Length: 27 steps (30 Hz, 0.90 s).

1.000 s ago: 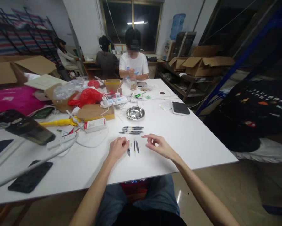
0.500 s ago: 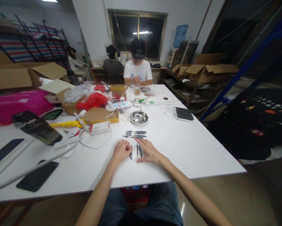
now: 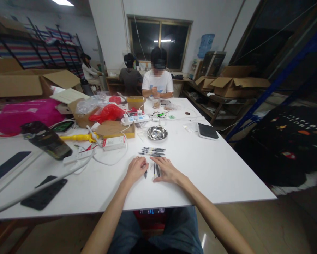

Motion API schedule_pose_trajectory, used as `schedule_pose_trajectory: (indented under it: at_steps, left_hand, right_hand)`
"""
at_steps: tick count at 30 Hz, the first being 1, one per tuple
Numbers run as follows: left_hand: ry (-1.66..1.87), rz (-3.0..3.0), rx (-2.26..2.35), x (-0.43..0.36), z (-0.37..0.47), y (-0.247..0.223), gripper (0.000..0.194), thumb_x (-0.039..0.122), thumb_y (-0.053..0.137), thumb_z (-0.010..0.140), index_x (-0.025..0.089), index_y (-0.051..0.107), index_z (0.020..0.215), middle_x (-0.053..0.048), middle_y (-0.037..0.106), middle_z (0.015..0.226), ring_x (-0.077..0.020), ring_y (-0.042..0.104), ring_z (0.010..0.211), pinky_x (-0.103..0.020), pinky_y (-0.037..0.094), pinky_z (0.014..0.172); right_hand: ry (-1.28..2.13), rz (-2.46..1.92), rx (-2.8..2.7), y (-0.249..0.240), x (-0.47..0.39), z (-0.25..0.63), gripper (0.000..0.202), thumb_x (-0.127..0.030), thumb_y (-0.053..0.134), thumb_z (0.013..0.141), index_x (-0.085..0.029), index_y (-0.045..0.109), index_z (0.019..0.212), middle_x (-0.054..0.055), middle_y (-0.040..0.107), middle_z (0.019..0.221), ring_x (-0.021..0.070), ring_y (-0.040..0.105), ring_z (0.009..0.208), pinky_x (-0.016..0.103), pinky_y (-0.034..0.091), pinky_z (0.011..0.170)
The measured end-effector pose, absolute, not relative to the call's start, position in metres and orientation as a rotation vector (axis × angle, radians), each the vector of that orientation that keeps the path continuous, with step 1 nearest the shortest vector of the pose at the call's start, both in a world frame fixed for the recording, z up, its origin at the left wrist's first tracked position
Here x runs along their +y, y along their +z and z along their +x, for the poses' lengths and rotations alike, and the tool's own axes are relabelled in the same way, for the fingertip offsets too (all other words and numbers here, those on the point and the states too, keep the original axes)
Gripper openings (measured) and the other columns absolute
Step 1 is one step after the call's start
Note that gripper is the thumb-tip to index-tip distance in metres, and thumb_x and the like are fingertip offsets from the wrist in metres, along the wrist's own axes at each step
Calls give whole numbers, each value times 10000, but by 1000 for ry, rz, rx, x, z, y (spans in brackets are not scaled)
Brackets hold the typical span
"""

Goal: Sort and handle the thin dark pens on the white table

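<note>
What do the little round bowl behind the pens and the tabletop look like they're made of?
The bowl looks like polished metal, probably stainless steel: silvery, with bright mirror-like reflections inside. The table top looks like a smooth white laminate or painted board with a soft sheen and a thin flat edge; which of those cannot be told from here.

1. We are looking at a small workshop or packing room, not a home.
2. We are sitting at a big white table (image 3: 214,169) cluttered with a power strip (image 3: 135,119), cables, phones and a steel bowl (image 3: 157,133).
3. Open cardboard boxes (image 3: 238,83) are sitting on metal shelving along the right wall.
4. Other people are working at the far end (image 3: 158,83) and at a desk beneath the dark window (image 3: 160,44).
5. A striped folding rack (image 3: 28,49) is leaning against the left wall.
</note>
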<state>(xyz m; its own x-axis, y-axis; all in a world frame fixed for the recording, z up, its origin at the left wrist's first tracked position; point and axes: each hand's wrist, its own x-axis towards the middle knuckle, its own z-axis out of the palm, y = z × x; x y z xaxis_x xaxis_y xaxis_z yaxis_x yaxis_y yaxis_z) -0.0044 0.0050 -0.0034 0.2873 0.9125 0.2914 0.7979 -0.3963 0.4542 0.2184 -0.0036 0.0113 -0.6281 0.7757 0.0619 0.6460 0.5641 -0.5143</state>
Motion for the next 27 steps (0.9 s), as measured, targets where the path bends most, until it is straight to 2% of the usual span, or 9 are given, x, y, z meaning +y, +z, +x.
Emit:
schedule_pose_trajectory:
  at_steps: [4,8,13,17,21,27]
  left_hand:
    - [728,2355,1549,2,-6,4,25,235,561,869,217,578,864,-19,601,820,-200,573,838,-304,430,749]
    - [661,2485,1530,-2,-6,6,97,194,503,902,218,589,943,-58,605,998,-210,581,954,-324,441,841]
    - [643,2562,1468,5,-6,9,101,200,479,943,216,578,927,-65,628,976,-229,592,950,-347,436,842]
    - [804,2379,1438,24,2,21,161,265,405,1001,221,560,1010,-59,678,962,-212,632,901,-320,442,815]
    - [954,2158,1310,42,15,26,226,320,359,1019,226,558,1070,-43,692,970,-186,655,887,-281,464,772]
    - [1031,2089,1099,48,24,8,308,313,332,1018,202,592,1141,-91,675,1134,-203,628,1071,-318,460,952]
  right_hand:
    - [701,-1131,-2458,10,-5,221,1137,-507,846,684,-331,170,1580,118,405,1505,338,384,1341,529,297,1110]
    - [754,-1014,-2295,20,0,225,1097,-478,832,720,-331,166,1578,109,373,1540,311,376,1381,496,298,1139]
    - [664,-935,-2025,40,26,220,1068,-487,804,749,-299,162,1581,123,344,1553,307,383,1383,478,325,1141]
    - [609,-1024,-1761,40,49,206,1116,-490,778,773,-290,45,1591,149,324,1546,315,451,1312,496,400,1075]
    - [615,-1098,-1600,25,57,199,1167,-507,766,780,-277,-46,1586,169,281,1553,297,487,1261,451,463,1011]
    - [661,-1061,-1649,7,53,199,1154,-531,761,785,-321,-48,1581,147,307,1528,283,503,1251,422,490,985]
